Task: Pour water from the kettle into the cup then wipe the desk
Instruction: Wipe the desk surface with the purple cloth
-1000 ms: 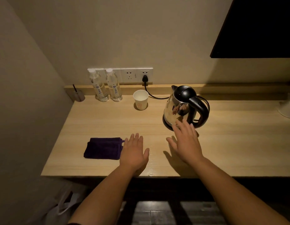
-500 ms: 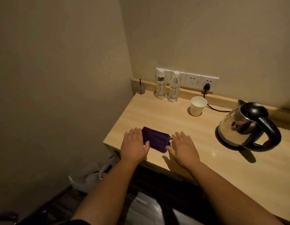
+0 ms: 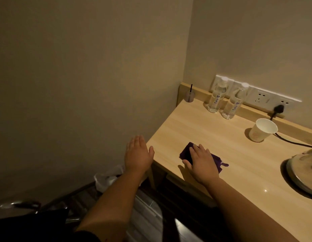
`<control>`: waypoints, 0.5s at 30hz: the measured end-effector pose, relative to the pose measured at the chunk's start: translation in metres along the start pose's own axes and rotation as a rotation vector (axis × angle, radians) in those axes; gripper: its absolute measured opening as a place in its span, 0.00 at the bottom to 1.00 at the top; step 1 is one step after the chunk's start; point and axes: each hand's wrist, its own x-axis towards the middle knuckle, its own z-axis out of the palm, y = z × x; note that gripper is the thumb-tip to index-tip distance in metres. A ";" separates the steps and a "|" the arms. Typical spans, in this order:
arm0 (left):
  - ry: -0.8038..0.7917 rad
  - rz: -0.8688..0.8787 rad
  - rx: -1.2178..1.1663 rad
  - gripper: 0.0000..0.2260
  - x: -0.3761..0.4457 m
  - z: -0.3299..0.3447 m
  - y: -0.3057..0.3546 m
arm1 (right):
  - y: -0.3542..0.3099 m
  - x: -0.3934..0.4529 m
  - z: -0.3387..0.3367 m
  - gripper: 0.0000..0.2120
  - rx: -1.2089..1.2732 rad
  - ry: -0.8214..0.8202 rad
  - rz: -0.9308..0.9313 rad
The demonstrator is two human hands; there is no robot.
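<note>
A folded purple cloth point(image 3: 185, 153) lies near the front left corner of the wooden desk point(image 3: 211, 137). My right hand point(image 3: 200, 162) rests flat on top of it, fingers spread, covering its middle. My left hand point(image 3: 138, 154) hovers open past the desk's left edge, holding nothing. A white paper cup point(image 3: 262, 130) stands upright toward the back. The steel kettle point(image 3: 303, 172) sits at the right frame edge, blurred and partly cut off.
Two clear water bottles point(image 3: 216, 96) and a small glass with a black stick point(image 3: 190, 96) stand along the back ledge. A black plug point(image 3: 278, 109) sits in the wall socket strip, its cord running right. A bin with a white bag point(image 3: 108, 177) stands on the floor left of the desk.
The view swung left. My right hand moved from beside the cloth onto it. My left hand slid off the desk past its left edge.
</note>
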 end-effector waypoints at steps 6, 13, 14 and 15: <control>-0.093 -0.080 -0.110 0.31 0.059 0.039 -0.005 | 0.014 0.018 0.033 0.37 -0.003 -0.151 0.076; -0.243 -0.119 -0.120 0.27 0.104 0.081 0.016 | 0.019 0.009 0.055 0.42 -0.016 -0.180 0.043; -0.220 -0.114 -0.104 0.26 0.105 0.084 0.017 | 0.018 0.006 0.056 0.43 -0.014 -0.180 0.039; -0.193 -0.109 -0.098 0.25 0.106 0.086 0.018 | 0.017 0.003 0.056 0.44 -0.015 -0.198 0.033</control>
